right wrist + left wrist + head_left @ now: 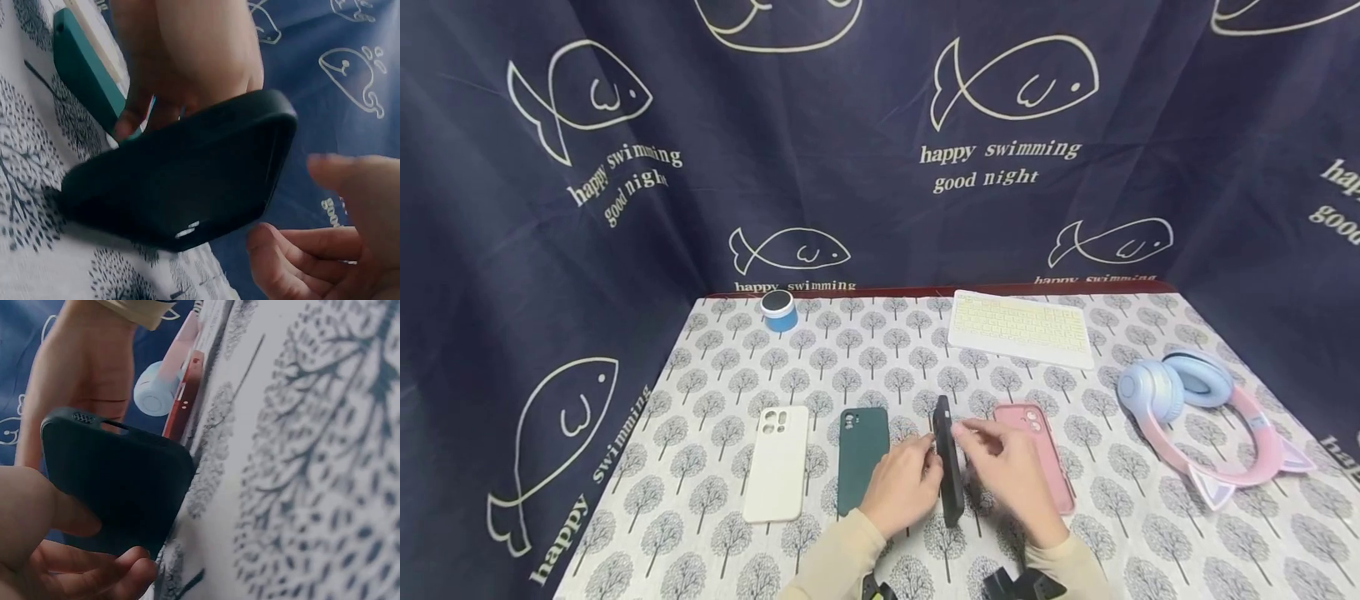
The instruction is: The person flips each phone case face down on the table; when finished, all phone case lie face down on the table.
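Observation:
A black phone case [950, 462] stands tilted on its long edge on the patterned cloth. My left hand [904, 485] holds it from the left, thumb against its back and fingers at its far part in the left wrist view. The hollow inside of the case [194, 178] faces my right hand [1009, 468], with light showing through a cutout. In the right wrist view my right hand [337, 231] has thumb and fingers spread, fingertips close to the case's end. A dark green phone case [857, 454] lies partly behind my left hand; a pink phone case [1051, 458] is partly covered by my right.
A white phone case [777, 467] lies further left. At the back stand a blue jar with a white rim [779, 315] and a white keyboard [1018, 329]. Pink and blue cat-ear headphones [1247, 467] lie at right. A dark blue fish-print curtain [865, 150] hangs behind the table.

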The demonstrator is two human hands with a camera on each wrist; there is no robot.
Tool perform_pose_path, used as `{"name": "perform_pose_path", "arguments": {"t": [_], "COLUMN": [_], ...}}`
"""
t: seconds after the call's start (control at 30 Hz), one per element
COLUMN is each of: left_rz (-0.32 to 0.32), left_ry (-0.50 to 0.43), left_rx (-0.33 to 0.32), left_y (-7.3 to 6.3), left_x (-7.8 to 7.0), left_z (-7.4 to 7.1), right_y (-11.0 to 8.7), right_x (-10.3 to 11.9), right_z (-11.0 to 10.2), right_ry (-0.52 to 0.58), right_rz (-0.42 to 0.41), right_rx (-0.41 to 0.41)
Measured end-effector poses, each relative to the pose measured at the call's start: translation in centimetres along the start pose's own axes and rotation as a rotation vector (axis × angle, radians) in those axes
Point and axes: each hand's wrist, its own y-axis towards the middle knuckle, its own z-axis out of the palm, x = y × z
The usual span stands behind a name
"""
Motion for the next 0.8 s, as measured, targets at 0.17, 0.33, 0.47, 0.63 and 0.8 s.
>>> {"name": "perform_pose_path", "arguments": {"t": [0.17,0.33,0.47,0.63,0.8], "left_rz": [-0.005,-0.027,-0.048,-0.083,-0.120], "left_ry": [0.013,-0.009,-0.083,-0.173,-0.340], "left_rx": [0.013,0.006,-0.021,-0.057,-0.081], "left_y": [0.1,0.3,0.6,0.7,0.8], "left_x": [0.3,0.5,0.6,0.6,0.8], "left_z": [0.4,0.6,0.4,0.0,-0.6], "right_y": [-0.3,-0.2,-0.2,-0.5,-0.6], "right_x": [0.6,0.5,0.4,0.7,0.8], "right_z": [0.3,0.3,0.0,-0.4,-0.7], "right_ry": [-0.041,0.000,0.051,0.197,0.293], "right_rz": [-0.033,-0.023,-0.007,0.046,0.114], "right_rx": [0.019,-0.003,-0.022,-0.027,-0.021]}}
